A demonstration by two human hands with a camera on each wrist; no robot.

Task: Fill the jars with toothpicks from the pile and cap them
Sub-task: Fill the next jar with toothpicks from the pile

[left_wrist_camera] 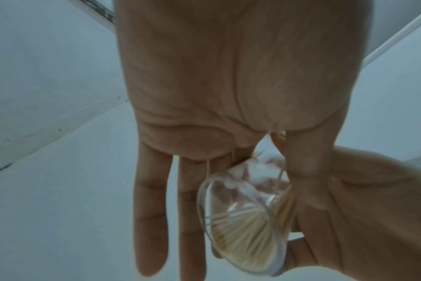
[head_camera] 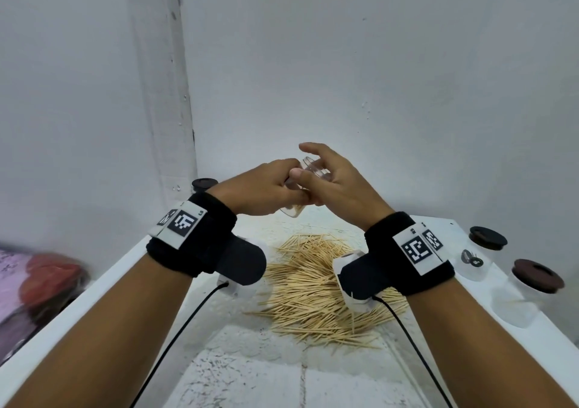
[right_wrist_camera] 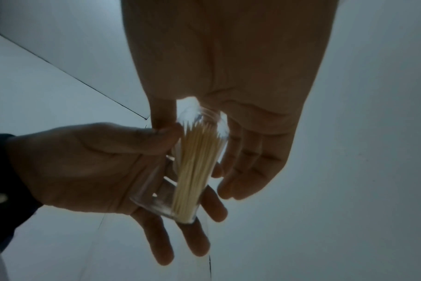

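Observation:
My left hand grips a clear jar, tilted, above the toothpick pile on the white table. A bundle of toothpicks stands inside the jar, on one side of it. In the right wrist view the left thumb lies over the jar's wall and the left fingers lie under it. My right hand is at the jar's mouth with its fingers spread and relaxed, and its thumb rests against the neck. The left wrist view shows the jar's round base full of toothpick ends.
A loose black cap lies at the back left by the wall. Two jars with dark lids stand along the right edge. A red and pink object sits off the table's left side. White walls close in the back and left.

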